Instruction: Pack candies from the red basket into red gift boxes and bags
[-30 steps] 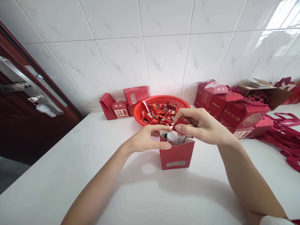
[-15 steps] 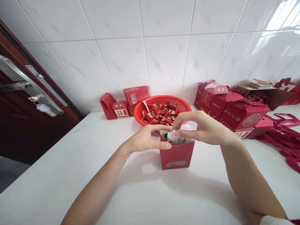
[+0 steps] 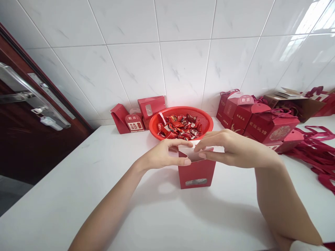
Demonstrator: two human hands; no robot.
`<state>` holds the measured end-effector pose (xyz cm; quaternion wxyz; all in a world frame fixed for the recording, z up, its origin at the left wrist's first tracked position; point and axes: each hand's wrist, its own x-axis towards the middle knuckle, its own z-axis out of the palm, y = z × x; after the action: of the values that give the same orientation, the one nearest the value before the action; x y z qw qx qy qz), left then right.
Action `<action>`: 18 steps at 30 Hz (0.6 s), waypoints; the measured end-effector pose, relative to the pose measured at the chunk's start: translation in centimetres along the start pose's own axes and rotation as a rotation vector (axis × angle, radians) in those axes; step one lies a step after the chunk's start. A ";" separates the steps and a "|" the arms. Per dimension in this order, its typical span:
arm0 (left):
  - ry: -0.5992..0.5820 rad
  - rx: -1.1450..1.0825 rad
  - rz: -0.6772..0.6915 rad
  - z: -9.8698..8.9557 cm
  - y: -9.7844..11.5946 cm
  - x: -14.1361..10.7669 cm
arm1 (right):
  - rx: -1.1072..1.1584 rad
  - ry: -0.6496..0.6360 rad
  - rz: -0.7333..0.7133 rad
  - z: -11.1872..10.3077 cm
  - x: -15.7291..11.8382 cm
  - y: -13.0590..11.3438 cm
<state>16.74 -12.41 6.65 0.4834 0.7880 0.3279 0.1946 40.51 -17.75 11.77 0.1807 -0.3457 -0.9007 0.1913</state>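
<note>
A small red paper box [image 3: 197, 172] stands upright on the white table, its top open and a cut-out window low on its front. My left hand [image 3: 167, 152] steadies it at the left edge, thumb on the front rim and fingers towards the back. Over the opening, my right hand [image 3: 229, 148] has its thumb and fingers apart, with nothing visible between them. Its thumb is close to the front rim. Something pale shows through the window; most of the inside is hidden.
Behind the box sits a red plastic basket [image 3: 207, 122] of wrapped candies [image 3: 179, 125]. Folded red boxes [image 3: 153, 106] stand at the wall, left. Finished red boxes [image 3: 270, 125], a cardboard carton [image 3: 305, 108] and dark red ribbons [image 3: 311, 157] lie right. A door handle [image 3: 15, 97] is at far left.
The white and green packet that showed at the top of the box is now out of sight inside. My right hand has let go of it and moved slightly right, its fingers spreading.
</note>
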 end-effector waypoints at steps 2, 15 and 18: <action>0.000 0.008 0.012 0.0 -0.2 0.0 | -0.032 0.030 0.011 -0.3 -0.3 0.0; 0.251 0.153 0.197 0.6 -1.7 0.5 | -0.179 0.140 0.313 -0.9 -0.7 3.4; 0.381 0.103 0.217 0.5 -2.0 0.7 | -0.131 0.100 0.341 -0.7 -0.2 4.4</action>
<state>16.83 -11.58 4.62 0.3480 0.7914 0.3361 0.3737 43.42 -14.73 10.26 0.1672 -0.5133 -0.8296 0.1427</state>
